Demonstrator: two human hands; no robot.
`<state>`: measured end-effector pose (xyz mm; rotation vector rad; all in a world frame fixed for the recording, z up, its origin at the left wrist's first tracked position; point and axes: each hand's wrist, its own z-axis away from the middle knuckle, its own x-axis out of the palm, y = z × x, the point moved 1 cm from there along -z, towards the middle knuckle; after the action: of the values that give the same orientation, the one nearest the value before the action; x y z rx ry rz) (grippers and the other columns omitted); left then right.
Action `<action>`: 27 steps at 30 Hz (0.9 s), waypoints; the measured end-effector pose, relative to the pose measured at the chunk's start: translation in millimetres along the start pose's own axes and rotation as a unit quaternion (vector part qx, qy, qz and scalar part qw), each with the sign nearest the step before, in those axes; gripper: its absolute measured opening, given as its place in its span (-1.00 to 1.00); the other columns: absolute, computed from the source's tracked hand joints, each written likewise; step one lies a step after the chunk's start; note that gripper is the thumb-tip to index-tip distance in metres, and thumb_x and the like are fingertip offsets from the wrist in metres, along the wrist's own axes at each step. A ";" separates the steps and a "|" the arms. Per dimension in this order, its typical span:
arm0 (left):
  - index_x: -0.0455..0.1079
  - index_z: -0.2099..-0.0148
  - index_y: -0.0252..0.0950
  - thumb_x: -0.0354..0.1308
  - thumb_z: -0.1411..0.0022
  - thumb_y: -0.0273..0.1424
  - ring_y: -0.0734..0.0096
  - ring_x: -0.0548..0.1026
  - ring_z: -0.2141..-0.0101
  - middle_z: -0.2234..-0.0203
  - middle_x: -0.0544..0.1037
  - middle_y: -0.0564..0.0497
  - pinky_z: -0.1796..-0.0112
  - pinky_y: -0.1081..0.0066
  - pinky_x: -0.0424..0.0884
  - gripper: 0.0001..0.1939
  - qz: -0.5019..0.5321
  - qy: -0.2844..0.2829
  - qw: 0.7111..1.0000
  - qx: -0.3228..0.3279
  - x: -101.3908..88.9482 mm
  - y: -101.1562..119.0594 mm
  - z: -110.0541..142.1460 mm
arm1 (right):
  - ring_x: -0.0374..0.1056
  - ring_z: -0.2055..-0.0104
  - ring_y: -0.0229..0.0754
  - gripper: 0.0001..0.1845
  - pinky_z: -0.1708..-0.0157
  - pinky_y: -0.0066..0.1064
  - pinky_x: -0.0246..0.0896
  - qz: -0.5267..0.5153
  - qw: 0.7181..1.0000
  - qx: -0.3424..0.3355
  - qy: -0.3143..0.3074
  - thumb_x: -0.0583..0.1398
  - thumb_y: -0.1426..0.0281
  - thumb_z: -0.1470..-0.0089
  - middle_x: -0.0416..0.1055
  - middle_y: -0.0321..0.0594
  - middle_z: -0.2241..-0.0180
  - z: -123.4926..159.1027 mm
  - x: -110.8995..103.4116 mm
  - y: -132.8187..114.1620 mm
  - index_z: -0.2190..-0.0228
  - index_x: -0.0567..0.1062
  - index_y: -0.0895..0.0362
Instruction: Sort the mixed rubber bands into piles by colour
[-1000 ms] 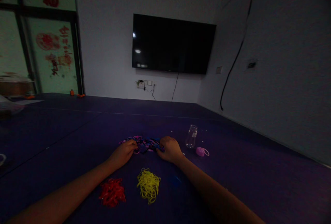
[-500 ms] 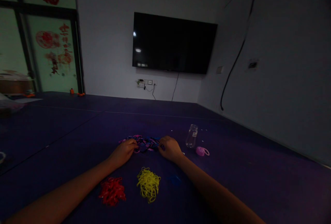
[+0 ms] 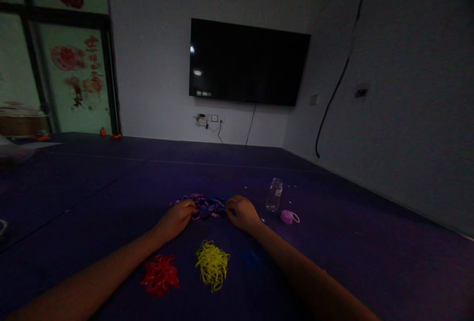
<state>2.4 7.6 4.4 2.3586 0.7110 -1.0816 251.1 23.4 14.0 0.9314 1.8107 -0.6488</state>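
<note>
A mixed pile of pink, blue and dark rubber bands [image 3: 209, 206] lies between my two hands. My left hand [image 3: 181, 215] is closed at the pile's left side, its fingertips pinching into the bands. At the right side, my right hand [image 3: 242, 212] has its thumb and fingers drawn together on bands at the edge. Which single bands are pinched is too dark to see. Nearer to me sit a loose heap of red rubber bands [image 3: 160, 275] and a heap of yellow rubber bands [image 3: 212, 264]. A faint patch of blue bands [image 3: 251, 258] shows beside my right forearm.
A clear bottle [image 3: 274, 196] stands uncapped right of my right hand, with a pink looped cap [image 3: 289, 217] next to it. Small white bits dot the purple surface [image 3: 333, 242]. A television [image 3: 248, 61] hangs on the far wall; a black cable [image 3: 335, 91] dangles at right.
My right hand's fingers have drawn closer together at the pile's right edge. My left hand stays in place, and the red and yellow heaps look the same.
</note>
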 end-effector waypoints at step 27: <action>0.46 0.24 -0.29 -0.06 -0.15 -0.68 0.40 0.44 0.23 0.30 0.48 -0.02 0.20 0.41 0.38 -0.68 0.001 0.001 1.000 0.009 0.8 -1.1 0.2 | 0.24 0.05 -0.14 -0.83 0.05 -0.36 0.05 -0.018 0.997 0.076 -0.025 0.05 0.52 -0.11 0.41 -0.12 0.18 -6.6 12.9 4.3 0.30 0.42 0.15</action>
<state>2.0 8.5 3.5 2.3750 0.7028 -1.0879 248.1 35.0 4.6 0.9758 1.7569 -0.8349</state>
